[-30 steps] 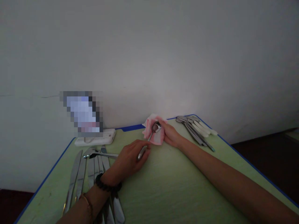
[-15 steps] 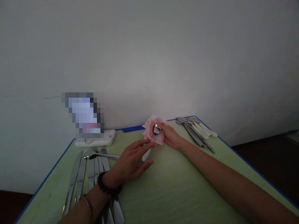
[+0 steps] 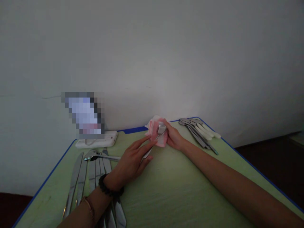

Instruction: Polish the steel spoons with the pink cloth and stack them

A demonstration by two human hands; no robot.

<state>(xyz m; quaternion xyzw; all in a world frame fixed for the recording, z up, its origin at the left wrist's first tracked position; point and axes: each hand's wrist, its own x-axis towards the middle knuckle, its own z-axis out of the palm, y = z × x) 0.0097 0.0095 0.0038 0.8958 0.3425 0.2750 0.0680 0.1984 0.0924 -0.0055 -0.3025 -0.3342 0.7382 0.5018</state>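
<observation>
My left hand [image 3: 133,160], with a dark beaded bracelet on its wrist, has its fingers round the handle of a metal spoon [image 3: 161,129]. The spoon's bowl points away from me and rests against a folded pink and white cloth [image 3: 153,126]. My right hand [image 3: 174,136] grips that cloth from the right side, its thumb near the bowl's edge; its other fingers are hidden behind the cloth. Both hands are over the far middle of the green table [image 3: 180,190].
Several table knives [image 3: 76,180] lie at the left, partly under my left forearm, with a larger spoon [image 3: 91,155] across them. At the far right are spoons [image 3: 193,134] and white-handled cutlery [image 3: 205,130]. A blurred-out phone [image 3: 84,115] leans above a white device [image 3: 97,140] by the wall.
The spoon has turned a little in the cloth, its bowl shifting slightly right. My left hand's fingers have moved slightly along the handle. The right hand keeps hold of the cloth.
</observation>
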